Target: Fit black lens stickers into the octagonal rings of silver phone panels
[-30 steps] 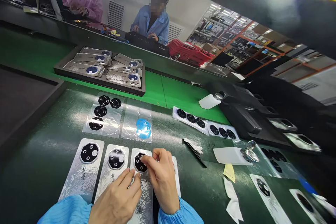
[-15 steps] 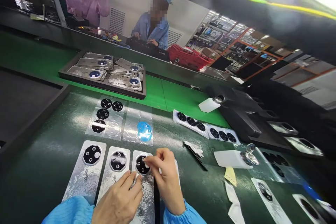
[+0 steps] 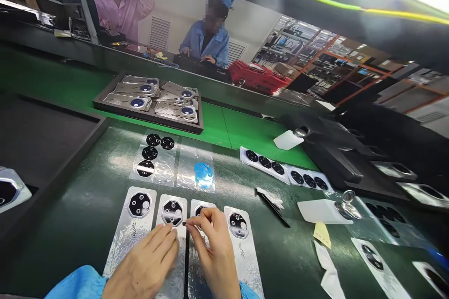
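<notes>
Four silvery panels with black octagonal discs lie side by side: a far-left panel (image 3: 121, 238), a second panel (image 3: 180, 247), a third panel (image 3: 199, 271) and a right panel (image 3: 247, 257). My left hand (image 3: 143, 259) lies with its fingers stretched out on the second panel, just below its disc. Over the third panel, my right hand (image 3: 212, 243) pinches a small dark piece (image 3: 184, 224) between thumb and forefinger, beside the second panel's disc. My right fingers partly cover the third disc.
Behind are a clear sheet with black discs (image 3: 149, 153), a blue sticker (image 3: 204, 175) and a tray of panels (image 3: 147, 113). To the right lie black tweezers (image 3: 273, 208), a white bottle (image 3: 319, 211) and a yellow note (image 3: 322, 235). Two people sit beyond the glass.
My right hand has left the third disc and moved left with a small dark piece. My left hand has shifted left off the third panel. The right panel now shows more fully.
</notes>
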Demonstrator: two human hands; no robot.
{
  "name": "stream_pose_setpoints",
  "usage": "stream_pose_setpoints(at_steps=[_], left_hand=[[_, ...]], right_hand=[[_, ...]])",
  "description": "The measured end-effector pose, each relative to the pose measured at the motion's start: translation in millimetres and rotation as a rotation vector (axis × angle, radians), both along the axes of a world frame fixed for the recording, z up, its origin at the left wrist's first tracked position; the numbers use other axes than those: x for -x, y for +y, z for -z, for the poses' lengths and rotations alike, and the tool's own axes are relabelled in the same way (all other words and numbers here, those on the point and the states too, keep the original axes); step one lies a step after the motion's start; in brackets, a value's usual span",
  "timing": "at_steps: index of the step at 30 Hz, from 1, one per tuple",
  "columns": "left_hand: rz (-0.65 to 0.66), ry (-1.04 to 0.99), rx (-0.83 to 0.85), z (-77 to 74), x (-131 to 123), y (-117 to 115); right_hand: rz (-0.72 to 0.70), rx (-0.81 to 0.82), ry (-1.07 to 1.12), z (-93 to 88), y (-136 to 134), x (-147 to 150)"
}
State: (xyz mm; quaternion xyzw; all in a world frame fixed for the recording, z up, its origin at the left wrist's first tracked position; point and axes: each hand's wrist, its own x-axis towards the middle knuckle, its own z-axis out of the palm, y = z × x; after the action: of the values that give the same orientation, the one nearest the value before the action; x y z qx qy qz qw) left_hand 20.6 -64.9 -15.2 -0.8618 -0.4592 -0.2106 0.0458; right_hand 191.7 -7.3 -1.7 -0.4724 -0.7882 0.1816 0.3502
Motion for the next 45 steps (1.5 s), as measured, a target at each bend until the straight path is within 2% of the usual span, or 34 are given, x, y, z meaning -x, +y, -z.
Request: stream_pose_setpoints(at_steps=[4, 9, 13, 17, 20, 32, 45], left_hand=[[-0.007, 0.012, -0.011, -0.4, 11, -2], [0.019, -0.012, 0.019, -9.2, 11, -2], [0.002, -0.002, 0.053, -8.9, 10, -2], [-0.015, 0.015, 0.131, -7.6, 10, -3], [-0.019, 0.024, 0.168, -9.3, 9, -3], [-0.002, 0.034, 0.196, -5.9, 8, -6], [-0.024, 0.038, 0.182, -14.3, 7, -2]], right_hand=[[-0.009, -0.053, -0.057, 6.7, 5, 15], [-0.015, -0.104, -0.135, 10.1, 7, 19], [-0.027, -0.145, -0.173, 12.6, 5, 21], [-0.056, -0.128, -0.167, 12.1, 6, 20], [-0.028, -0.129, -0.135, 10.5, 8, 18], [-0.046, -0.139, -0.202, 7.7, 9, 21], [-0.052, -0.151, -0.22, 8.2, 9, 20]])
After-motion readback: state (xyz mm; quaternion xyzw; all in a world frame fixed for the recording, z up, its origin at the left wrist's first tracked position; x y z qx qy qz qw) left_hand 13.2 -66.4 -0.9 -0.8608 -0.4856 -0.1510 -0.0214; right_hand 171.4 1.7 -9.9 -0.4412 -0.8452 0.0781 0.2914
